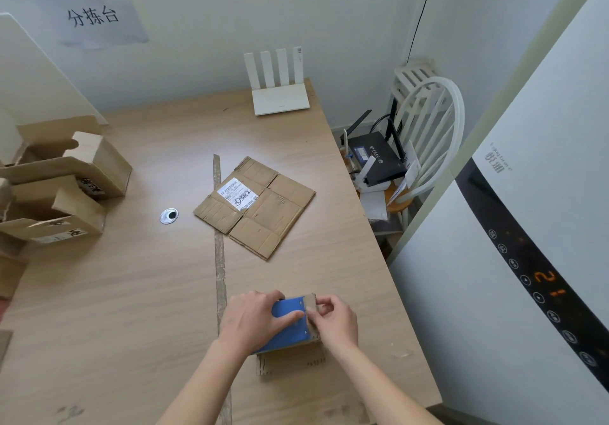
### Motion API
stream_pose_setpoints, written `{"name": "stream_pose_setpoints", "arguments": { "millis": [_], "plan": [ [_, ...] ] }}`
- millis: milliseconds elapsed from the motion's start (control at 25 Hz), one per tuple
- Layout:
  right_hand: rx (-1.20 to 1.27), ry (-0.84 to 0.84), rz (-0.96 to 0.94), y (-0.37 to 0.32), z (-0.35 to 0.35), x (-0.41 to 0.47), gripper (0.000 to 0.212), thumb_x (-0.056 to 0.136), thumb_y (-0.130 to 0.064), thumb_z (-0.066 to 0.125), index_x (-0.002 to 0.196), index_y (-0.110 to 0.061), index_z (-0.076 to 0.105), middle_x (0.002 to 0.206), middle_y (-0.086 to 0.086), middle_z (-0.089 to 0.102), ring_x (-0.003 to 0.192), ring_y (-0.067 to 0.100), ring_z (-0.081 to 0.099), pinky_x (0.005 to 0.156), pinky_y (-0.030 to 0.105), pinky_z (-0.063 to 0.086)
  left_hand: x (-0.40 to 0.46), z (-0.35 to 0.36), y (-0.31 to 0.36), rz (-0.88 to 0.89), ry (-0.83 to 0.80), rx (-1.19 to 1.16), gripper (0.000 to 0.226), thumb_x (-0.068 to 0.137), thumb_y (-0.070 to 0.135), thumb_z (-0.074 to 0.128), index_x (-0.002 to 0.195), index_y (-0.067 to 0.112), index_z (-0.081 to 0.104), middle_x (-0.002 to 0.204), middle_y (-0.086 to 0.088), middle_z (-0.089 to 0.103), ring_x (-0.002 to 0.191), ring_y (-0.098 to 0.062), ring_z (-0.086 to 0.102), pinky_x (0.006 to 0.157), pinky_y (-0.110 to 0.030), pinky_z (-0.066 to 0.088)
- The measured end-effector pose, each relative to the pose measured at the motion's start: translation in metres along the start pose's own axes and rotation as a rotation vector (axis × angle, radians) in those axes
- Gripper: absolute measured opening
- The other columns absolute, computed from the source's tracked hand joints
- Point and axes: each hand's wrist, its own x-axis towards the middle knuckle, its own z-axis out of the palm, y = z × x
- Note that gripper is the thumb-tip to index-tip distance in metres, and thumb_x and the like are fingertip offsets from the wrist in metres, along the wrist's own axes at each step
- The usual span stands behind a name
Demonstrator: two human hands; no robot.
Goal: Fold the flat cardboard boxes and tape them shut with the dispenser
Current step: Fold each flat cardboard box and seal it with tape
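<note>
A blue tape dispenser point(287, 325) lies near the table's front edge, on top of a small piece of cardboard point(290, 363). My left hand point(255, 320) rests on the dispenser's blue side, fingers pressing it. My right hand point(334, 320) pinches the brownish tape end point(311, 307) at the dispenser's right edge. A flat unfolded cardboard box point(255, 205) with a white shipping label point(238, 193) lies in the middle of the table, well beyond both hands.
Several open cardboard boxes point(59, 177) stand at the table's left. A white router point(280, 91) sits at the back. A metal cable grommet point(169, 216) and a tape strip point(219, 243) mark the wooden tabletop point(131, 292). A white chair point(425, 134) and appliance point(527, 226) stand right.
</note>
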Motion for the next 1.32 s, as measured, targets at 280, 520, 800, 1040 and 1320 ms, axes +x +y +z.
{"name": "stream_pose_setpoints", "arguments": {
  "millis": [280, 520, 800, 1040, 1320],
  "plan": [
    [-0.142, 0.063, -0.018, -0.007, 0.012, -0.008, 0.02, 0.076, -0.041, 0.086, 0.084, -0.027, 0.075, 0.076, -0.011, 0.071, 0.075, 0.011, 0.067, 0.074, 0.029, 0.053, -0.013, 0.003, -0.029, -0.021, -0.011, -0.084, 0.08, 0.071, 0.094, 0.023, 0.111, 0.04, 0.067, 0.082, 0.009, 0.069, 0.071, -0.014, 0.063, 0.066, -0.032, 0.053],
    [-0.199, 0.143, -0.014, -0.011, 0.026, -0.02, 0.024, 0.077, -0.043, 0.085, 0.093, -0.026, 0.082, 0.086, -0.007, 0.077, 0.086, 0.017, 0.07, 0.076, 0.028, 0.053, -0.026, -0.002, -0.043, 0.009, -0.011, -0.101, 0.08, 0.071, 0.094, 0.024, 0.105, 0.037, 0.068, 0.079, 0.007, 0.068, 0.07, -0.014, 0.062, 0.061, -0.029, 0.047],
    [-0.225, 0.163, -0.072, -0.01, 0.022, -0.023, 0.026, 0.078, -0.04, 0.085, 0.097, -0.023, 0.082, 0.083, -0.005, 0.076, 0.087, 0.02, 0.07, 0.077, 0.03, 0.053, -0.068, 0.007, -0.123, -0.084, -0.057, -0.062, 0.078, 0.069, 0.093, 0.024, 0.102, 0.037, 0.067, 0.077, 0.004, 0.067, 0.073, -0.019, 0.062, 0.06, -0.031, 0.042],
    [-0.248, 0.15, -0.121, -0.007, 0.021, -0.022, 0.024, 0.079, -0.042, 0.084, 0.095, -0.024, 0.082, 0.071, -0.012, 0.068, 0.081, 0.018, 0.069, 0.073, 0.031, 0.053, -0.08, 0.017, -0.168, -0.168, -0.121, -0.132, 0.067, 0.072, 0.092, 0.035, 0.103, 0.041, 0.068, 0.078, 0.007, 0.067, 0.074, -0.018, 0.062, 0.063, -0.03, 0.044],
    [-0.237, 0.163, -0.174, -0.007, 0.027, -0.025, 0.021, 0.081, -0.038, 0.084, 0.095, -0.022, 0.082, 0.071, -0.012, 0.069, 0.078, 0.015, 0.068, 0.07, 0.029, 0.049, -0.07, 0.044, -0.135, -0.147, -0.149, 0.049, 0.066, 0.082, 0.082, 0.035, 0.088, 0.022, 0.062, 0.067, 0.001, 0.056, 0.064, -0.023, 0.051, 0.053, -0.033, 0.029]
  ]
}}
